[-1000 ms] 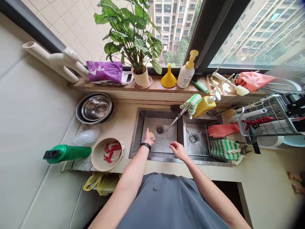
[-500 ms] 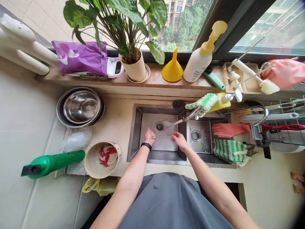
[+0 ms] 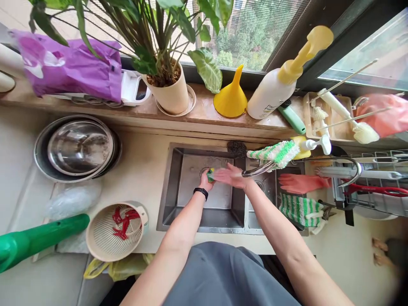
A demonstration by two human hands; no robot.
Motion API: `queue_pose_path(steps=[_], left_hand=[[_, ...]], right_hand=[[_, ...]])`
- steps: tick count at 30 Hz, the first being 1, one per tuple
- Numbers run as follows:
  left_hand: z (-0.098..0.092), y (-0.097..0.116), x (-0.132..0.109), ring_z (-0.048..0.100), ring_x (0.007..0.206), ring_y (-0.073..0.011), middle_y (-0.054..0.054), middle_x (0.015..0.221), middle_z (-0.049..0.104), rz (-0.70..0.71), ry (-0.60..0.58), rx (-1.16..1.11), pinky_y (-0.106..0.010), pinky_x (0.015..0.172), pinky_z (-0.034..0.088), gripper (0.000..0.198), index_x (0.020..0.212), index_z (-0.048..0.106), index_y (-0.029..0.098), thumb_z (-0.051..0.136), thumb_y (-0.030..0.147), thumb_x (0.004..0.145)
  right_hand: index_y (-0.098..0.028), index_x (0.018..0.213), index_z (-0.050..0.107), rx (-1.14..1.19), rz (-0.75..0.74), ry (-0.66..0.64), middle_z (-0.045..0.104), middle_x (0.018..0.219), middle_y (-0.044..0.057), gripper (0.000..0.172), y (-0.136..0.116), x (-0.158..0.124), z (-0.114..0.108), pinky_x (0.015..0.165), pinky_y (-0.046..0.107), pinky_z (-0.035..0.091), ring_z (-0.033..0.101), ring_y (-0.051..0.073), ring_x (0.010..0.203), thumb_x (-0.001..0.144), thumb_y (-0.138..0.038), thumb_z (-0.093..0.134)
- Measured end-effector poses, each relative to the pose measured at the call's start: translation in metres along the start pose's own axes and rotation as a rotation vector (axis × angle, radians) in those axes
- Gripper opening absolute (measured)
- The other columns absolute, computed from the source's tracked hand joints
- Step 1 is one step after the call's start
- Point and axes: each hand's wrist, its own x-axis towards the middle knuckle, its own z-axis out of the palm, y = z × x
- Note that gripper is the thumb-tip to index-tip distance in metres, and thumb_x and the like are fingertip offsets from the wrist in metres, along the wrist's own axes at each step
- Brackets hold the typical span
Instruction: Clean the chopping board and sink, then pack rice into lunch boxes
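Observation:
A small green-and-yellow sponge is held in my left hand, which wears a black wristband, above the left basin of the steel sink. Beside it, my right hand stretches its fingers flat toward the sponge; they are a little blurred, and I cannot tell whether they touch it. The faucet spout ends right at my right hand, with a green-and-white striped cloth draped over it. My hands partly cover the drain.
Left of the sink are a colander with red chilies, stacked metal bowls and a green bottle-like object. To the right lie pink gloves and a dish rack. A yellow funnel stands on the sill.
My right hand has moved left under the spout, close to my left hand, its fingers straightening. More of the sponge in my left hand shows. The view has shifted closer.

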Motion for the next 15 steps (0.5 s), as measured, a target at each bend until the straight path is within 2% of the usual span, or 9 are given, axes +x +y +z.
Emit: queue_pose_path(steps=[3,7,15], left_hand=[[0.012,-0.007,0.010,0.061,0.054,-0.0144,-0.004,0.067,0.068,-0.037,-0.009,0.019,-0.024,0.054,0.045,0.019,0.080,0.064,0.017,0.062,0.032,0.092],[0.021,-0.014,0.014,0.061,0.053,-0.0153,-0.002,0.065,0.067,-0.063,-0.029,0.036,-0.025,0.054,0.044,0.017,0.078,0.064,0.018,0.064,0.032,0.089],[0.020,-0.023,0.002,0.062,0.058,-0.0171,-0.004,0.066,0.067,-0.119,-0.067,0.097,-0.026,0.058,0.047,0.023,0.078,0.064,0.018,0.068,0.037,0.089]], right_hand=[[-0.017,0.087,0.072,-0.041,-0.036,-0.027,0.078,0.097,0.017,0.053,-0.003,-0.009,-0.007,0.102,0.050,0.055,0.074,0.029,0.105,0.101,-0.062,0.048],[-0.018,0.084,0.072,0.000,-0.072,-0.007,0.079,0.090,0.013,0.047,-0.006,-0.019,-0.013,0.102,0.048,0.056,0.075,0.028,0.102,0.099,-0.058,0.054],[-0.014,0.089,0.072,0.002,-0.099,0.096,0.078,0.094,0.015,0.036,0.001,-0.029,-0.002,0.097,0.046,0.059,0.075,0.026,0.101,0.103,-0.045,0.057]])
